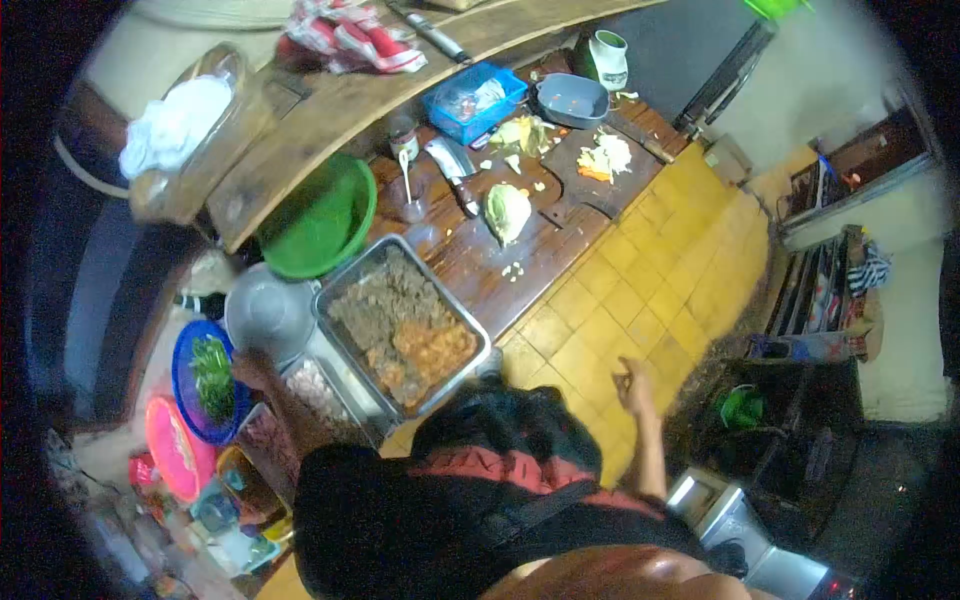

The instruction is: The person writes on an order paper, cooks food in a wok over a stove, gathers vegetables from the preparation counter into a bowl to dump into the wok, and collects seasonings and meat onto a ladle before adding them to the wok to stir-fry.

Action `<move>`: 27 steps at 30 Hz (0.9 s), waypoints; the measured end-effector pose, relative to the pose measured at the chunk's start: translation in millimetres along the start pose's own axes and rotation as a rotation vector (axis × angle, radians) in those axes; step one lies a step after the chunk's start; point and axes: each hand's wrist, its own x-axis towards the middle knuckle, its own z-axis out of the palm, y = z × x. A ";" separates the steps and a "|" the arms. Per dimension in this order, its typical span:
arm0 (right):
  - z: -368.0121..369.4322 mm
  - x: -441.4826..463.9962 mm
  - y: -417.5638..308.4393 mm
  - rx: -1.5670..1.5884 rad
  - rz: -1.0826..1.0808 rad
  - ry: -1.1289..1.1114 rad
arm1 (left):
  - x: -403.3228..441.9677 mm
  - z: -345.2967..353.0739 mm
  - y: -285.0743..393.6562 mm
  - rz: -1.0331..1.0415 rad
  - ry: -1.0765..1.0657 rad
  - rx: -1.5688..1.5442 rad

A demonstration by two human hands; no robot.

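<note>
My left hand reaches between a grey bowl and a blue basin that holds leafy greens. It is dark and blurred, so its fingers do not show clearly, nor whether it touches either rim. Close to that arm is a metal tray of pale chopped pieces. In front of my body stands a large metal tray filled with brown and orange minced-looking food. My right hand hangs over the yellow tiled floor with bent fingers apart, holding nothing.
A wooden table carries a cabbage, a cleaver, a cutting board with shredded vegetable, a blue basket and a grey tub. A green basin leans left. A pink basin sits lower left.
</note>
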 end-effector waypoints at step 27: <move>-65.6 564.0 -93.2 -0.732 -1.245 0.162 | -275.8 -422.8 334.1 -0.799 -1.052 -0.724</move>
